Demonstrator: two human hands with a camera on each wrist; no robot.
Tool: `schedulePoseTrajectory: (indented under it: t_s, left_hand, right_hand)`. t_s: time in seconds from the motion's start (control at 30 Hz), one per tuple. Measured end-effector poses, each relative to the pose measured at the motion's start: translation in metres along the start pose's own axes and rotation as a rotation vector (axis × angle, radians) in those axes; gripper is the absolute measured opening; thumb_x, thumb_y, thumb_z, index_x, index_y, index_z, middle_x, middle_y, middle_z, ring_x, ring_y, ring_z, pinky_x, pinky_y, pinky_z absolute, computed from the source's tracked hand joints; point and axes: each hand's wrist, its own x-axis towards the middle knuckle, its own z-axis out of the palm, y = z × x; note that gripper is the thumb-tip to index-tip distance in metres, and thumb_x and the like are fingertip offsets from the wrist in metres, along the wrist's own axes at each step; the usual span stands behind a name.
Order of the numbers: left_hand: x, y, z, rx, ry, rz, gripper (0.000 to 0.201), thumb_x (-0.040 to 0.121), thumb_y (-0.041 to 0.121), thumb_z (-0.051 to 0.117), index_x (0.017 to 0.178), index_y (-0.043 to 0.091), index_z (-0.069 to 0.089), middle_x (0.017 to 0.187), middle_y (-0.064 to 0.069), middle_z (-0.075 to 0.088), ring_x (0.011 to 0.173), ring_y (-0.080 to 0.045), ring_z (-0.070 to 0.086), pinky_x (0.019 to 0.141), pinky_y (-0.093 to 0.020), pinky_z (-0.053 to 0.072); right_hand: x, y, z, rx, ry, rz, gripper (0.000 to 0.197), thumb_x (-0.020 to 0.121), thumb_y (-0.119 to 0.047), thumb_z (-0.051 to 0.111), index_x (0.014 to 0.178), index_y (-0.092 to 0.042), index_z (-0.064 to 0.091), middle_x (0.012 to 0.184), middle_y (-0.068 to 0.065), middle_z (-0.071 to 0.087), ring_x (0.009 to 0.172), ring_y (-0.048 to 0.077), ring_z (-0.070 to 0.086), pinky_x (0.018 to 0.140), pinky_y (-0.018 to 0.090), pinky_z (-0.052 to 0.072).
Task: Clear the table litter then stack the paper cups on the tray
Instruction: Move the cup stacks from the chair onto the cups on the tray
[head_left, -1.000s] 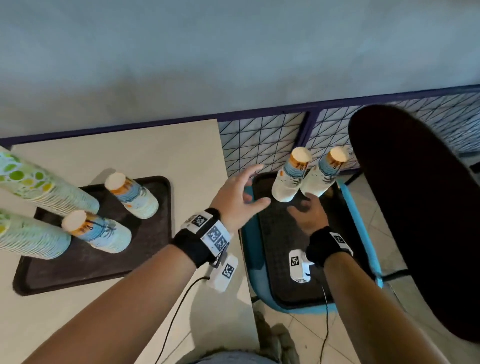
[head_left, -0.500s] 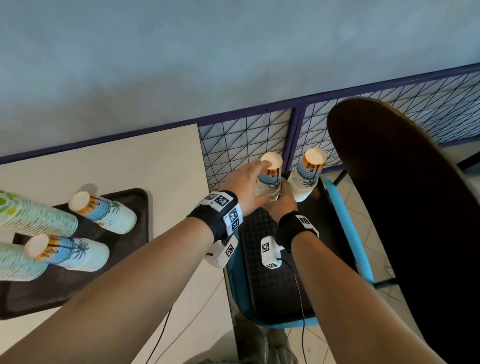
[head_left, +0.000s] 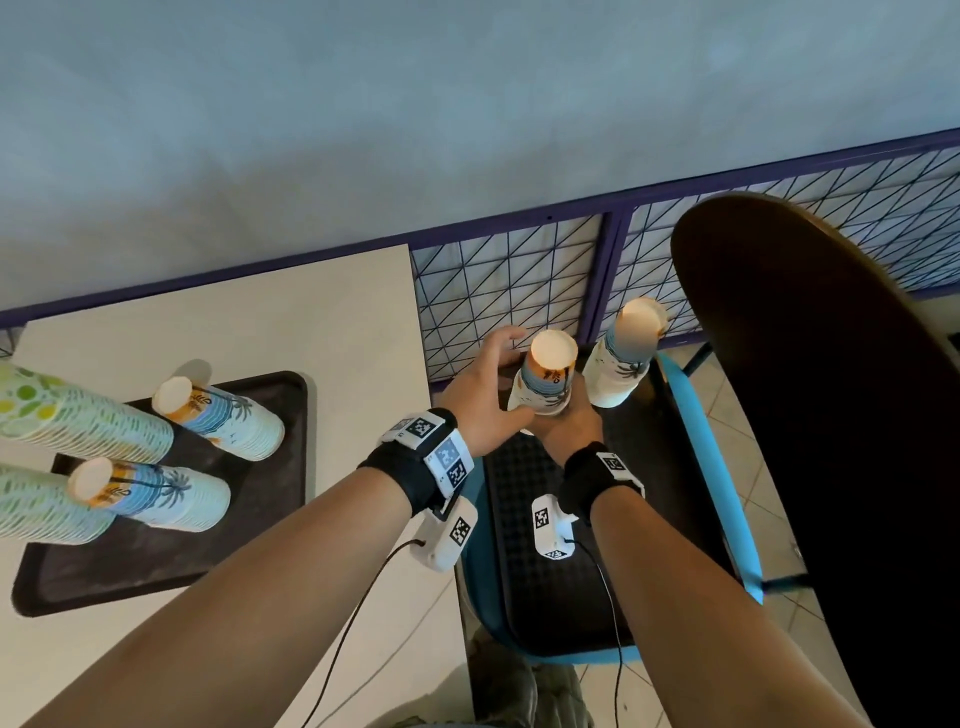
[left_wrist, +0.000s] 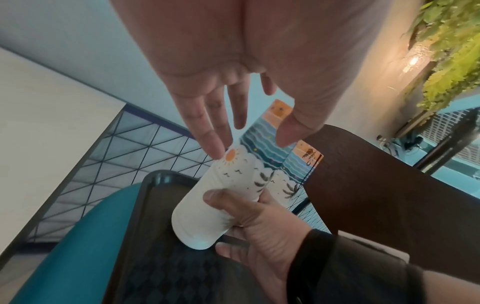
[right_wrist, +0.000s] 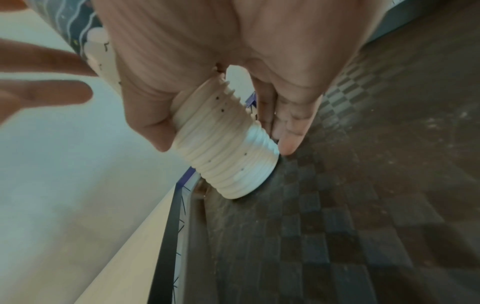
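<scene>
Both hands (head_left: 524, 410) round cup stack (head_left: 545, 382)

Soft, cool, even light in the head view; faint shadows behind the cups on the desk (head_left: 260, 322). Straight lines bow at the wide-angle edges. Left wrist view: warm lamp (left_wrist: 411, 61) glares top right, palm close and soft. Right wrist view dimmer, left hand (right_wrist: 39, 82) blurred at the frame edge.

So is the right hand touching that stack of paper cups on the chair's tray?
Touching: right wrist view shows right hand wrapped round the ribbed white cup stack.
</scene>
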Motion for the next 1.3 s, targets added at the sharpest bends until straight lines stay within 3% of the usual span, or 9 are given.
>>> schedulePoseTrajectory:
  t_s: [0.17,0.27,0.43,0.6,0.7,0.83,0.97,1.1,1.3]
  left_hand:
    - [-0.009,-0.020,0.015,-0.198,-0.056,-0.244,0.128,0.063,0.053,0.092,0.161,0.044,0.010,0.162,-0.012,0.040,0.143,-0.032,0.050,0.113,-0.050,0.048]
    - [-0.016,-0.026,0.025,-0.274,-0.112,-0.275,0.137,0.047,0.067,0.086,0.161,0.044,0.013,0.159,-0.011,0.043,0.143,-0.026,0.048,0.117,-0.053,0.044]
    - [-0.020,-0.030,0.038,-0.383,-0.109,-0.165,0.115,0.046,0.060,0.098,0.145,0.028,0.051,0.133,0.005,0.069,0.126,-0.015,0.066,0.110,-0.047,0.054]
    - [-0.026,-0.036,0.039,-0.486,-0.099,-0.201,0.098,0.053,0.048,0.104,0.137,0.024,0.058,0.126,-0.003,0.075,0.120,-0.023,0.071,0.105,-0.052,0.057]
    - [-0.033,-0.032,0.029,-0.546,-0.072,-0.224,0.085,0.059,0.035,0.101,0.133,0.022,0.061,0.122,-0.004,0.076,0.116,-0.025,0.073,0.098,-0.054,0.060]
    - [-0.045,-0.037,0.018,-0.646,-0.089,-0.289,0.057,0.077,0.011,0.091,0.123,0.030,0.064,0.116,0.000,0.076,0.112,-0.021,0.072,0.084,-0.048,0.066]
    - [-0.067,-0.042,0.012,-0.650,-0.099,-0.306,0.070,0.061,0.035,0.094,0.126,0.031,0.066,0.117,0.001,0.078,0.114,-0.024,0.072,0.083,-0.046,0.066]
    - [-0.085,-0.046,0.007,-0.698,-0.074,-0.302,0.081,0.057,0.038,0.091,0.131,0.025,0.061,0.117,0.002,0.077,0.112,-0.019,0.072,0.084,-0.038,0.065]
    - [-0.112,-0.058,-0.012,-0.771,-0.038,-0.339,0.073,0.056,0.033,0.088,0.123,0.030,0.061,0.101,0.017,0.080,0.096,-0.001,0.075,0.072,-0.029,0.065]
  right_hand:
    - [-0.010,0.009,-0.006,-0.002,0.014,-0.013,0.086,0.067,-0.021,0.093,0.139,-0.027,0.046,0.120,-0.012,0.063,0.113,0.009,0.059,0.099,0.032,0.047]
    - [-0.020,0.009,-0.008,-0.007,-0.046,-0.046,0.089,0.063,-0.031,0.095,0.140,-0.026,0.051,0.125,-0.012,0.068,0.117,0.008,0.064,0.106,0.037,0.051]
    - [-0.035,0.012,-0.008,-0.133,-0.138,-0.181,0.089,0.065,-0.051,0.093,0.141,-0.033,0.049,0.131,-0.004,0.062,0.124,0.023,0.059,0.097,0.048,0.055]
    - [-0.057,-0.012,-0.011,-0.044,-0.196,-0.258,0.081,0.063,-0.037,0.095,0.133,-0.030,0.055,0.128,-0.002,0.067,0.120,0.018,0.064,0.097,0.047,0.056]
    - [-0.067,-0.017,-0.024,-0.085,-0.273,-0.237,0.090,0.068,-0.031,0.091,0.143,-0.037,0.042,0.127,-0.007,0.065,0.117,0.012,0.065,0.095,0.034,0.056]
    - [-0.061,-0.007,-0.058,-0.216,-0.018,-0.020,0.081,0.078,-0.026,0.084,0.144,-0.031,0.037,0.124,0.000,0.058,0.100,0.014,0.063,0.076,0.025,0.052]
    - [-0.019,-0.002,-0.087,-0.152,0.301,0.179,0.099,0.075,-0.039,0.087,0.152,-0.028,0.026,0.145,0.008,0.046,0.127,0.027,0.052,0.104,0.042,0.046]
    - [0.019,-0.006,-0.080,-0.099,0.331,0.102,0.110,0.066,-0.039,0.092,0.152,-0.034,0.024,0.153,0.006,0.043,0.139,0.027,0.045,0.116,0.043,0.037]
    - [0.040,-0.005,-0.068,-0.070,0.288,0.099,0.088,0.070,-0.041,0.086,0.142,-0.038,0.035,0.144,-0.002,0.055,0.135,0.027,0.051,0.117,0.052,0.036]
